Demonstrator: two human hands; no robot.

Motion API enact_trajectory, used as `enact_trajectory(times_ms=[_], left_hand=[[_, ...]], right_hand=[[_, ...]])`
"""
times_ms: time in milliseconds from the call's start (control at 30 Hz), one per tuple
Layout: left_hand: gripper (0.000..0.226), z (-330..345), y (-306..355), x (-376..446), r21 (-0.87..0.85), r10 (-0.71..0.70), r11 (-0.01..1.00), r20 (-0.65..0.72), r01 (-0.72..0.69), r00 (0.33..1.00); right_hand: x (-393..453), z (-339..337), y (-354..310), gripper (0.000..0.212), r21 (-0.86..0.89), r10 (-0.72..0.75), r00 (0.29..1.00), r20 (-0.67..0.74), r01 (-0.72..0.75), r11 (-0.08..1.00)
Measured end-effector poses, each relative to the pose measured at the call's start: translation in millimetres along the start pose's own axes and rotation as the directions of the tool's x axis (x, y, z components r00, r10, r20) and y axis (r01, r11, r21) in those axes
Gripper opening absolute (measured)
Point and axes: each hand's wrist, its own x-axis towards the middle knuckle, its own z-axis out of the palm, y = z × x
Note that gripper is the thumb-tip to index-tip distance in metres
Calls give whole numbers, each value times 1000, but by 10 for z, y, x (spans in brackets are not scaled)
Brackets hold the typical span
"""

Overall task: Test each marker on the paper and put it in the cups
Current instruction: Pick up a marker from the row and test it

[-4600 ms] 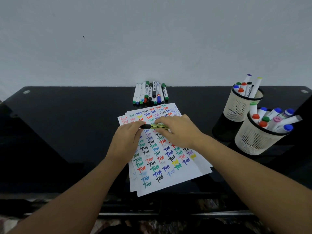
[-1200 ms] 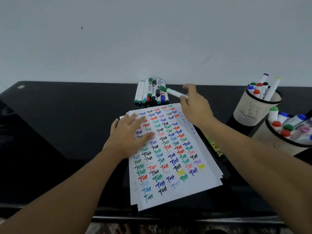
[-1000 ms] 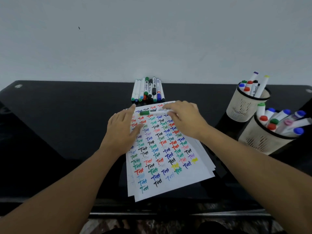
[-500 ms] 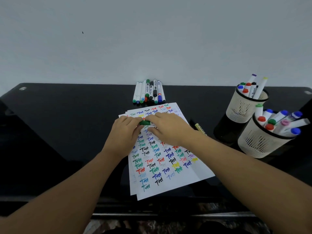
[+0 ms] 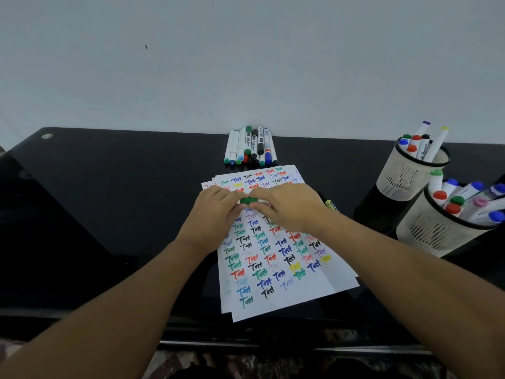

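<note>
Both hands meet over the top of the paper stack (image 5: 284,285), which is covered in coloured test words. My left hand (image 5: 211,214) pinches the green cap of a white marker (image 5: 249,201). My right hand (image 5: 289,207) grips that marker's body, most of which is hidden under the fingers. A row of several markers (image 5: 250,146) lies against the wall beyond the paper. Two cream mesh cups stand at the right, the far cup (image 5: 404,176) and the near cup (image 5: 431,231), each holding several markers.
A yellow-labelled marker (image 5: 332,205) lies on the black glass table (image 5: 109,201) just right of the paper, partly hidden by my right wrist. The white wall rises right behind the table. The table's front edge runs below the paper.
My right hand took a green-capped marker from the back row and brought it over the paper. My left hand left the sheet and now pinches the cap. The yellow-labelled marker now lies beside the paper.
</note>
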Motion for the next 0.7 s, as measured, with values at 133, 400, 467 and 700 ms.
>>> enact_trajectory(times_ms=[133, 400, 467, 700], left_hand=[[29, 0, -21, 16, 5, -63, 998, -4, 63, 998], [31, -7, -26, -4, -41, -136, 990, 27, 137, 990], [40, -22, -13, 5, -80, -186, 978, 66, 191, 980], [75, -192, 233, 123, -51, -274, 945, 420, 324, 865]], right_hand=[[-117, -18, 21, 37, 314, 128, 992, -4, -121, 942], [-406, 52, 255, 37, 893, 444, 895, 49, -239, 382], [-468, 96, 293, 44, 888, 437, 899, 38, -231, 399], [-597, 232, 200, 5, 941, 559, 821, -120, -85, 326]])
